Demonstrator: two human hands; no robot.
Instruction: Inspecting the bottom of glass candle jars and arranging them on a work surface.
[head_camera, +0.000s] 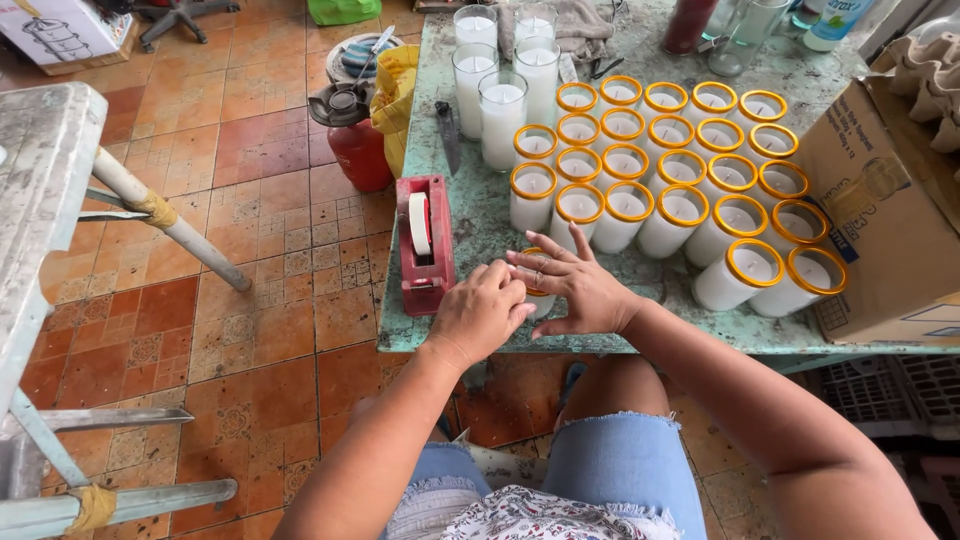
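Observation:
My left hand (485, 312) and my right hand (570, 287) meet over one white candle glass with a yellow rim band (538, 297) near the front edge of the green table (470, 225). The glass is mostly hidden under my fingers. My left hand curls around its left side, and my right hand lies on it with fingers spread. A red tape dispenser (424, 243) with a white roll stands just left of my hands. Behind them stand several rows of white candles with yellow rims (678, 170).
Several taller clear candle glasses without bands (503, 85) stand at the back left, with a knife (449, 135) beside them. A cardboard box (885, 215) sits at the right. A red gas canister (352, 140) and yellow bag (396, 95) stand on the tiled floor. A metal frame (60, 250) stands left.

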